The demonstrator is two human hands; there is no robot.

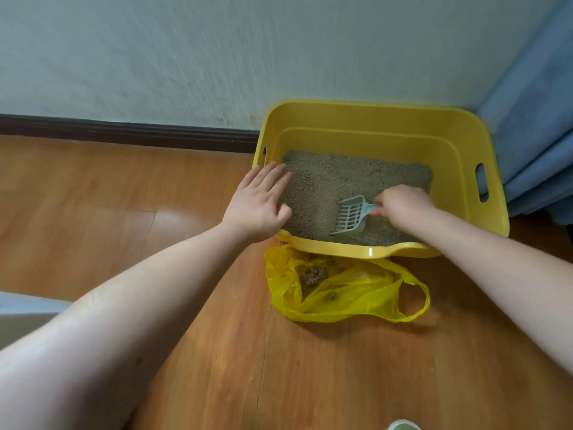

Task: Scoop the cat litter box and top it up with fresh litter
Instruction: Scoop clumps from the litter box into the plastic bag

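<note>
A glossy orange-brown wooden floor (93, 197) meets a pale wall (155, 57) with dark skirting (124, 131); blue curtain (533, 119) far right. A yellow plastic litter box (381, 119) of grey-brown litter (322, 181) sits in the corner. The right hand (403, 206) grips a grey slotted scoop (352, 216) in the litter; the left hand (260, 203) rests spread on the box's left rim. A yellow plastic bag (341, 290) holding clumps lies just in front.

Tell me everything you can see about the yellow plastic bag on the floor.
The thin, translucent yellow plastic bag lies crumpled and open on the wooden floor, right in front of the yellow plastic litter box, its far edge tucked under the box's near rim. One loop handle sprawls to the right. Several brownish litter clumps show through inside. Neither hand touches it.
</note>
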